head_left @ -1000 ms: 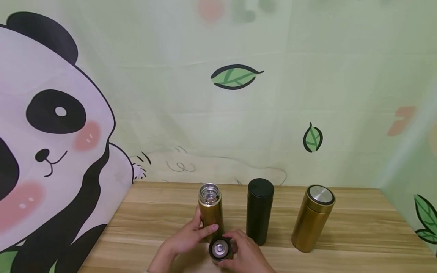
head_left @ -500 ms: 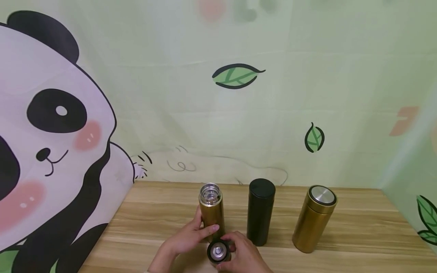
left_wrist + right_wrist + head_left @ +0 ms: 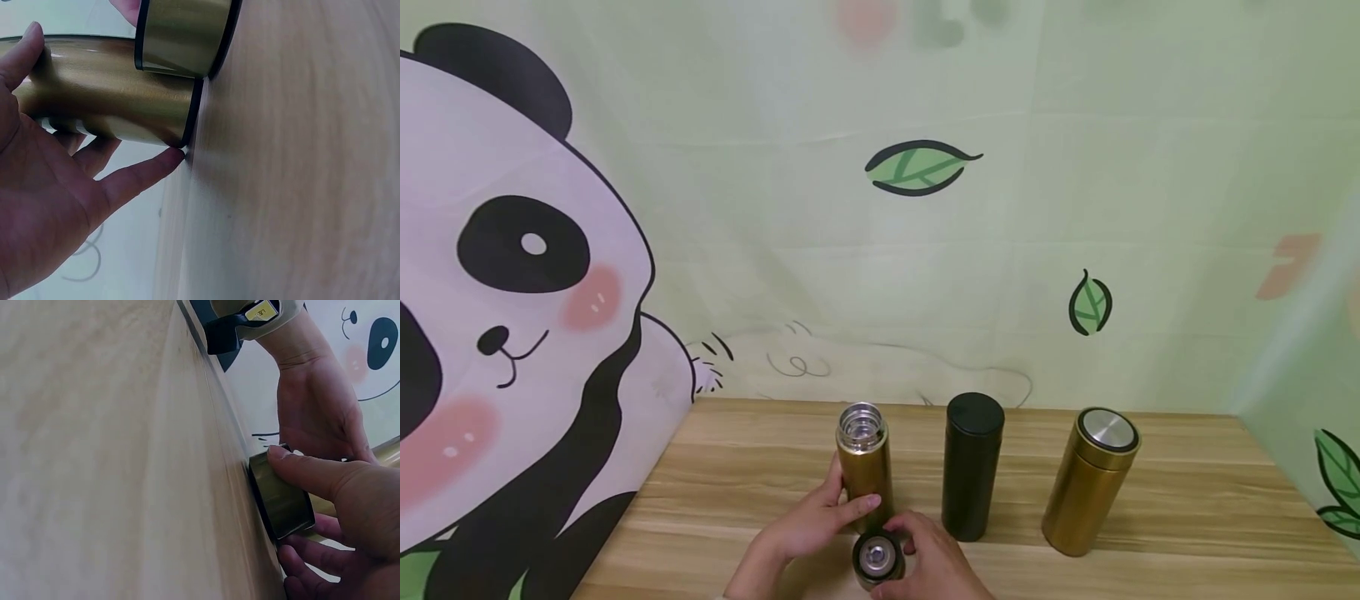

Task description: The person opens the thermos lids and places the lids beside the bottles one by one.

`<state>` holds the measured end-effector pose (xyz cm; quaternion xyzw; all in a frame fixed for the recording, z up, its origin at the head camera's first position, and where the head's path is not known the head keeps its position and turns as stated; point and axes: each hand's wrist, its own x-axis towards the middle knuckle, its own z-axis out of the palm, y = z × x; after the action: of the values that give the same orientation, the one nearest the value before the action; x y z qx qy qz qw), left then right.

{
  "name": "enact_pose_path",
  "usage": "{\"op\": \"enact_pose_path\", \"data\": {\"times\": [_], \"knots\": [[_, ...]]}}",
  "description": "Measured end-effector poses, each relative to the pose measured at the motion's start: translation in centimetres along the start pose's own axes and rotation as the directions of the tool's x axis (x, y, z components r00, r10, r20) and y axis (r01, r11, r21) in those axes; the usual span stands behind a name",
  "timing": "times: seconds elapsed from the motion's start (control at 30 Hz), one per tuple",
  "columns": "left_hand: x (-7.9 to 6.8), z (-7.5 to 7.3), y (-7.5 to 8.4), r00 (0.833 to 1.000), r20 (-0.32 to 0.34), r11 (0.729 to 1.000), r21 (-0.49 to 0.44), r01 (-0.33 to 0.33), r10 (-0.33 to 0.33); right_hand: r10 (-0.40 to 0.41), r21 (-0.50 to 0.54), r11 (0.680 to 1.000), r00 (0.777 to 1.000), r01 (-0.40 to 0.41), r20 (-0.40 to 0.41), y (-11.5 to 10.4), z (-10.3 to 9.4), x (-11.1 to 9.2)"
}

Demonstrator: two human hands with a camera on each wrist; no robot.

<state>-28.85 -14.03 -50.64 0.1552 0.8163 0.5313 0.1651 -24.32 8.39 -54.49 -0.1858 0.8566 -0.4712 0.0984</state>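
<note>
A gold thermos bottle (image 3: 867,477) stands upright and uncapped on the wooden table, its steel mouth showing. My left hand (image 3: 811,523) holds it low on the body, with the thumb across the front. Just in front of the bottle is its gold lid (image 3: 877,557), upside down with its inner side up. My right hand (image 3: 936,560) grips the lid by its sides between thumb and fingers. In the right wrist view the lid (image 3: 281,500) is down at the tabletop; whether it fully rests there I cannot tell.
A black thermos (image 3: 973,471) stands capped right of the uncapped bottle. Farther right is a capped gold thermos (image 3: 1088,492) with a silver top. Behind the table (image 3: 1195,500) hangs a green cloth (image 3: 760,208) printed with a panda and leaves.
My right hand has shifted the lid slightly left and nearer to me, in front of the bottle. The left hand and the bottles stay as they were.
</note>
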Motion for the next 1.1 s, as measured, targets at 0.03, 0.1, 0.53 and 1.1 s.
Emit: {"op": "enact_pose_path", "data": {"times": [0.03,0.1,0.53,1.1], "knots": [[0.0,0.0,0.0,1.0,0.0,1.0,-0.001,-0.001,0.001,-0.001,0.005,1.0,1.0,0.001,0.003,0.0,0.0,0.0],[0.0,0.0,0.0,1.0,0.001,1.0,-0.002,0.002,-0.002,-0.003,0.012,1.0,1.0,0.003,0.007,0.1,0.0,0.0],[0.2,0.0,-0.4,0.999,-0.028,1.0,-0.022,-0.02,0.02,-0.022,0.015,1.0,1.0,0.022,0.013,0.3,0.0,-0.1],[0.2,-0.4,-0.6,0.997,-0.073,0.998,-0.045,-0.036,0.033,0.063,0.054,0.996,0.994,-0.069,0.091,-0.3,-1.4,-0.7]]}}
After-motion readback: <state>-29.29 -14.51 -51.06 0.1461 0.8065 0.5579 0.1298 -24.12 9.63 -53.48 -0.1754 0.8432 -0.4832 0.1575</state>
